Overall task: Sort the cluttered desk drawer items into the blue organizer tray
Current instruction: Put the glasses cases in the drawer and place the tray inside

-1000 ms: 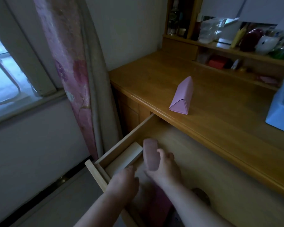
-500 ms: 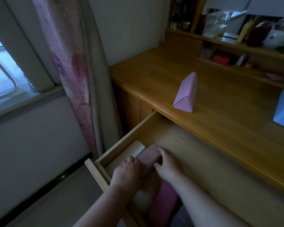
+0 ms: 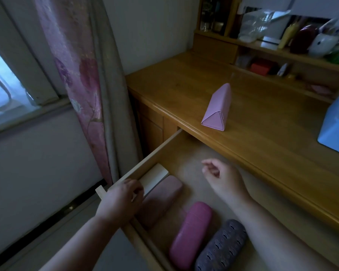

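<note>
Both hands have left the dusty-pink case (image 3: 160, 198). Right hand (image 3: 222, 178) hangs loosely curled, empty; left hand (image 3: 121, 200) grip unclear. Picking stage; next, grasp a case.

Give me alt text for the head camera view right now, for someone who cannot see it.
Two bare hands reach into an open wooden drawer: the left hand rests at a cream box, the right hand hovers empty. Three glasses cases lie in the drawer: dusty pink, magenta, patterned grey. On the desk sit a pink triangular case and a blue organizer tray.

Wooden desk (image 3: 184, 83) bearing pink triangular case (image 3: 216, 109), blue tray (image 3: 335, 132)
</note>
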Action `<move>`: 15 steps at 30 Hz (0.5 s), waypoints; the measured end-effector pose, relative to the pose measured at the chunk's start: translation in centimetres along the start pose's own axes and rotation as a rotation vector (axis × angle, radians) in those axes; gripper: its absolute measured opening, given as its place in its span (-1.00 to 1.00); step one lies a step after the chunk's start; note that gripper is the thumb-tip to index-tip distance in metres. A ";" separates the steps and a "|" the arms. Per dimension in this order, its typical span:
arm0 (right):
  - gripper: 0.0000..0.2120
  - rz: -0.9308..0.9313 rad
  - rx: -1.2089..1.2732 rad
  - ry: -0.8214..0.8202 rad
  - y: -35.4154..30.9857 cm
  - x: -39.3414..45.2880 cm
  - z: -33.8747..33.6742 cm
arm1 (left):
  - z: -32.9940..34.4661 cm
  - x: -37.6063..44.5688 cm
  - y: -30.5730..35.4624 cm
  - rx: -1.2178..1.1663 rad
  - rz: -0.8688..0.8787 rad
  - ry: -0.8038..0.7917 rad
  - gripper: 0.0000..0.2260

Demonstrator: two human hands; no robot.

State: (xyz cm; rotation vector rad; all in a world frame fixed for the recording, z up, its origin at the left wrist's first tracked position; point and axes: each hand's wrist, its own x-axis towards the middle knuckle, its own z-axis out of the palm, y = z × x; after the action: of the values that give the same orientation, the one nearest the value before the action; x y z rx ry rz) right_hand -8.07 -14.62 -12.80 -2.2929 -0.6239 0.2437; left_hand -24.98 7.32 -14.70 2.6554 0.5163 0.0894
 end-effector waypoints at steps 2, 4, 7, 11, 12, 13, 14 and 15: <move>-0.67 0.100 -0.128 -0.183 1.1 -1.6 0.2 | 0.1 -0.3 0.0 -0.049 0.004 0.093 -0.94; -0.44 0.132 -0.200 -0.373 2.2 -3.6 2.0 | 0.3 -0.5 0.3 -0.061 -0.016 0.142 -0.89; -0.38 0.086 -0.266 -0.417 2.5 -5.8 4.4 | 0.4 -0.5 0.3 -0.077 -0.038 0.179 -0.84; -0.55 0.173 0.086 -0.329 3.0 -6.3 3.9 | 0.4 -0.6 0.3 -0.065 -0.032 0.156 -0.80; -0.55 0.210 0.265 -0.359 3.0 -6.0 3.3 | 0.3 -0.6 0.3 -0.060 -0.029 0.156 -0.80; -0.55 0.236 0.417 -0.403 3.0 -5.7 2.6 | 0.4 -0.6 0.3 -0.059 -0.026 0.157 -0.80; -0.57 0.248 0.506 -0.455 3.0 -5.4 2.0 | 0.4 -0.6 0.2 -0.062 -0.024 0.157 -0.80; -0.61 0.248 0.527 -0.503 2.8 -5.0 1.4 | 0.4 -0.6 0.2 -0.065 -0.023 0.157 -0.80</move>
State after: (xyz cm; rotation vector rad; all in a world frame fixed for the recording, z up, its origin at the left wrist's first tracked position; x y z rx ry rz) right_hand -11.87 -17.98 -15.85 -1.7876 -0.4423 1.0015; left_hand -25.38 6.80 -14.99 2.5909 0.5841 0.3045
